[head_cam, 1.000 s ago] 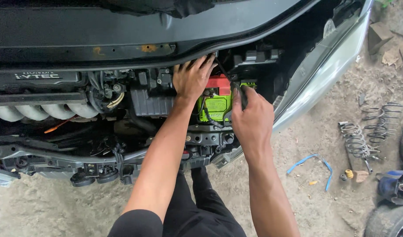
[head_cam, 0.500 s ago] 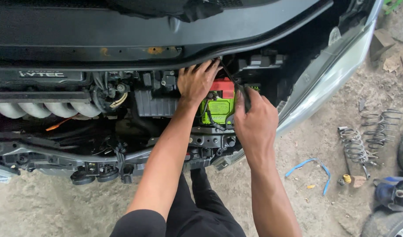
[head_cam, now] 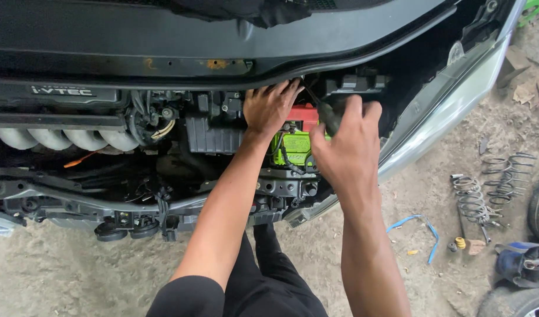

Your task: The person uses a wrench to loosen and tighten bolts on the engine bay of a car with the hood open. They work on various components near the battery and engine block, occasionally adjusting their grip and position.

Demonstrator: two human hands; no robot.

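While left hand (head_cam: 270, 107) lies spread, holding nothing, on the bright green, red-topped car battery (head_cam: 295, 142), right hand (head_cam: 345, 154) is clenched around a dark tool handle (head_cam: 328, 117).

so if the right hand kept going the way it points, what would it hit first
Probably the black box at the back of the bay, just past the red cover on the green battery. The right hand holds a dark tool handle; depth is unclear.
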